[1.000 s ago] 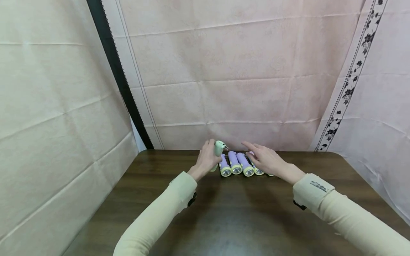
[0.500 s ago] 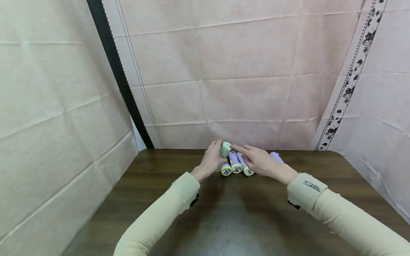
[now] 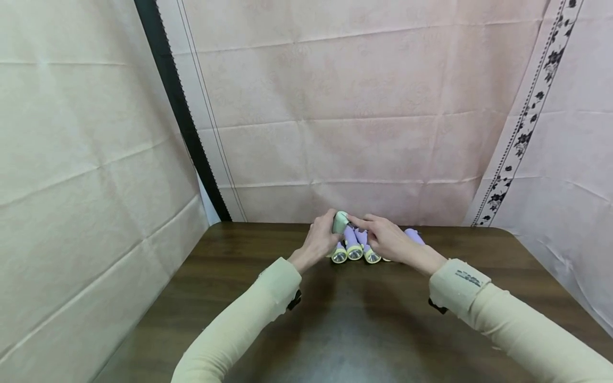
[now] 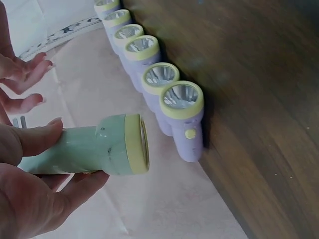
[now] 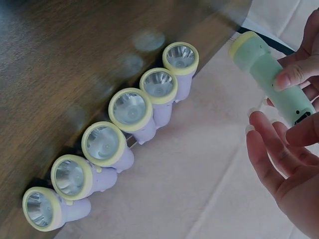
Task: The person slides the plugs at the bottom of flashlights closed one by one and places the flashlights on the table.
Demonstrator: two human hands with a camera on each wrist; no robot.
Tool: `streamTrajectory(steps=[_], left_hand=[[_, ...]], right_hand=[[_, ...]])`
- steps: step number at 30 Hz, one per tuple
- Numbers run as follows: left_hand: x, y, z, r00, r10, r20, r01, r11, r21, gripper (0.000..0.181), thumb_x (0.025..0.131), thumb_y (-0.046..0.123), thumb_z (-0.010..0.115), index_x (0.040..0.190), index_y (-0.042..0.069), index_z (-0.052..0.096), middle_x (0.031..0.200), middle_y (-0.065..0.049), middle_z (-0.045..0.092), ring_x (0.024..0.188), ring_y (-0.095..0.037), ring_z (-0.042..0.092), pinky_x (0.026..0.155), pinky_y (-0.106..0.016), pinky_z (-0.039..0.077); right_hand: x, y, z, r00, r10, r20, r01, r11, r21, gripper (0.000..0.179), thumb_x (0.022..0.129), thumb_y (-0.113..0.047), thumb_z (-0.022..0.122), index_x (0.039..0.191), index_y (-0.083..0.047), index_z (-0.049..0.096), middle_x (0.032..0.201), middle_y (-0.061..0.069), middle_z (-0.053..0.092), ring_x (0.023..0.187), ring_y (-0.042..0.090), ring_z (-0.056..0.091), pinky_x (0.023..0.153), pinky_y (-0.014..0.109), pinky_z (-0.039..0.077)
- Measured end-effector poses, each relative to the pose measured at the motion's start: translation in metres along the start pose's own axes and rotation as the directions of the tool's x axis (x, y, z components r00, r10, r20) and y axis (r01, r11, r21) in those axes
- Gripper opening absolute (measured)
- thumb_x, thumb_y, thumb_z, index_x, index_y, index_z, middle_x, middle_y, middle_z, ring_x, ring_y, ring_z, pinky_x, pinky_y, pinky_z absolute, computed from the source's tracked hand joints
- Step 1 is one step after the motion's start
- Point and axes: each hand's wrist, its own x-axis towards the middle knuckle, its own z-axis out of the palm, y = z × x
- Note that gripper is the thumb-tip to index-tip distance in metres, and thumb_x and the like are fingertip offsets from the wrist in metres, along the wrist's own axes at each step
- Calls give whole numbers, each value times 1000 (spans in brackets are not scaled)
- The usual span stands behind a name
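My left hand (image 3: 320,236) grips a pale green flashlight (image 3: 340,222) above the back of the table. In the left wrist view its yellow-rimmed lens end (image 4: 135,144) points right, thumb and fingers round the barrel. Two metal plug prongs (image 4: 20,122) show at the tail end. My right hand (image 3: 388,239) reaches in from the right, index finger right at that tail end; its other fingers (image 5: 269,149) are loosely spread in the right wrist view. A black slot (image 5: 302,117) shows on the tail beside the index finger.
Several purple flashlights (image 5: 130,108) with yellow rims lie in a row along the back edge of the brown wooden table (image 3: 335,330), lenses towards me. The right hand hides part of the row in the head view. Pale cloth (image 3: 364,133) hangs behind the table.
The left hand has moved slightly right, turning the flashlight. The right hand has come left, bringing its index finger to the flashlight's prong end. The purple flashlights stay put.
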Motion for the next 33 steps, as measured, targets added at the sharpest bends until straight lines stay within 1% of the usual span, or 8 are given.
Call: streamTrajectory(steps=[4,10,13,15,20,23,27,33], left_hand=[[0,5,-3,1000,4,-2,-4,1000,8,45,80,8,76,120,8,56,103,-12,68,88,-23,65,74,-33,52],[-1,12,-4,999,45,21,-45,999,5,47,79,11,78,122,8,58,105,-12,69,89,-24,65,77,-34,52],[-2,13,-7,998,41,40,-42,999,26,46,80,13,77,122,9,57,104,-11,69,88,-23,65,75,-35,52],[-2,12,-11,998,20,53,-23,997,68,47,81,16,77,123,10,55,103,-11,68,86,-24,65,72,-35,51],[7,8,-22,993,-103,58,90,977,191,54,81,22,74,125,7,46,94,-12,66,78,-24,63,62,-33,49],[16,-4,-23,982,-176,63,158,962,221,57,81,25,73,125,7,43,91,-11,64,74,-24,61,59,-33,47],[22,-30,-19,962,-260,82,234,941,243,59,81,28,75,124,8,41,92,-13,63,76,-27,62,62,-35,48],[22,-69,-8,931,-351,99,294,884,364,58,81,27,75,123,7,41,101,-16,64,87,-32,63,72,-42,51]], right_hand=[[1,-1,-2,1000,1,-9,-1,1000,21,66,77,13,45,139,-9,51,86,5,58,62,9,39,53,20,32],[4,-1,-4,1000,11,-11,-11,999,38,68,77,14,42,139,-10,51,84,4,57,62,9,40,54,20,33],[3,-2,-5,999,35,0,-35,999,42,67,78,12,43,140,-12,51,85,4,57,63,10,40,55,21,33],[2,-3,-4,998,65,23,-66,997,31,67,81,10,45,143,-15,47,88,5,58,61,11,39,53,22,32],[-2,0,-5,993,110,43,-109,993,-38,69,84,5,48,149,-15,36,99,8,61,67,16,48,51,25,34],[-4,2,-8,992,119,39,-116,991,-74,68,85,4,49,149,-14,35,98,7,61,74,17,53,54,27,38],[-6,4,-10,991,127,39,-123,988,-94,67,85,2,51,148,-14,36,96,5,62,76,16,55,56,29,40],[-6,6,-10,991,125,41,-121,988,-96,65,84,-1,53,146,-14,38,100,7,66,77,17,59,56,31,43]])
